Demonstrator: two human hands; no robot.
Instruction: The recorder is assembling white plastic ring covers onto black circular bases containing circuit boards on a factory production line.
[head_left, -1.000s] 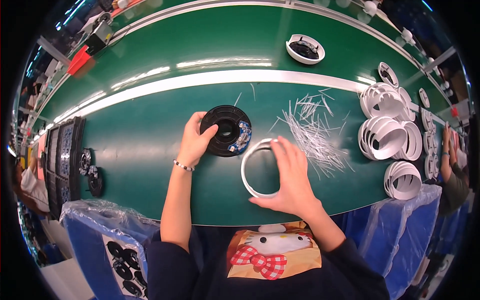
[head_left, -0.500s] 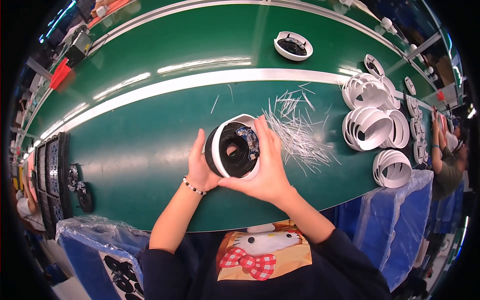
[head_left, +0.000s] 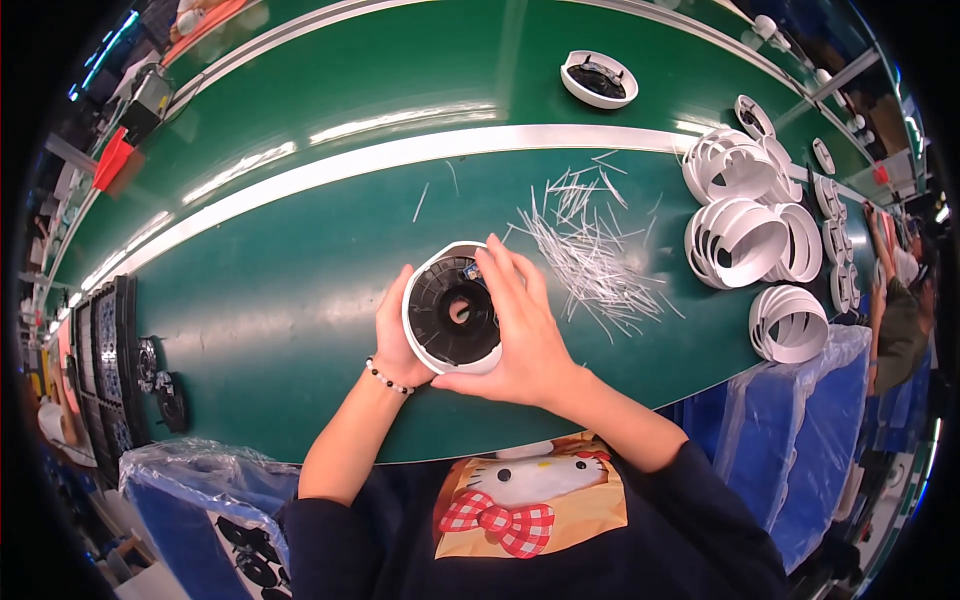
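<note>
Between my two hands is a white round housing [head_left: 408,312] with a black round base [head_left: 436,318] set inside it. The base has a hole through its middle. A bit of a blue circuit board [head_left: 473,271] shows at its upper right; my fingers cover the rest. My left hand [head_left: 392,335] grips the housing's left side, its fingers partly hidden beneath. On the other side my right hand [head_left: 525,335] is closed round the rim, fingertips reaching over the inside and thumb along the lower edge. The piece is held above the green table.
Thin white strips [head_left: 590,255] lie scattered right of my hands. Stacked white rings [head_left: 735,243] stand farther right. A similar filled housing [head_left: 600,80] sits on the green strip beyond the white rail. Black trays [head_left: 105,350] and loose black parts [head_left: 170,400] are at left. Plastic-lined blue bins [head_left: 800,440] flank me.
The housing has turned in my hands to show its inside more squarely. The black base no longer juts out at the left, and my right fingers now cover most of the circuit board.
</note>
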